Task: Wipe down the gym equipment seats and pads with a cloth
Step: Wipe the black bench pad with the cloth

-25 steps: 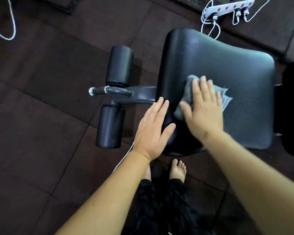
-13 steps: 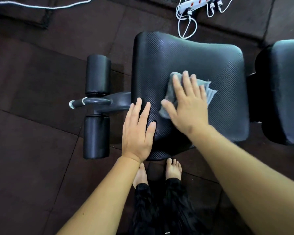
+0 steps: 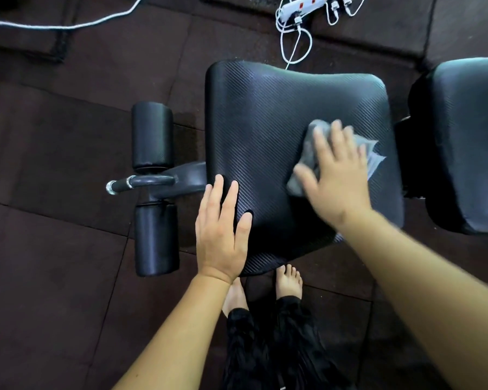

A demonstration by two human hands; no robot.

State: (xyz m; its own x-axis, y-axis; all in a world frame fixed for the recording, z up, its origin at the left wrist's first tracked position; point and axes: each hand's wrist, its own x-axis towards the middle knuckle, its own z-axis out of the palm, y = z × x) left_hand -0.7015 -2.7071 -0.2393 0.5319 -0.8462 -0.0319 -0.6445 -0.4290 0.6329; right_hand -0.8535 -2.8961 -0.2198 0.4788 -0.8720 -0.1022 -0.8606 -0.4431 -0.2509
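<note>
Head view: cloth (image 3: 307,156) under straight fingers (image 3: 323,144) of right hand (image 3: 335,184); left hand (image 3: 220,235) flat on seat (image 3: 265,122).

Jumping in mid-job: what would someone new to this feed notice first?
The right hand, blurred, presses a grey cloth flat onto the right part of the big black textured seat in the middle of the view. The left hand rests flat on the seat's near left edge. Two black roller pads stand to the left of the seat, and a white power strip with cables lies on the floor at the top.
</note>
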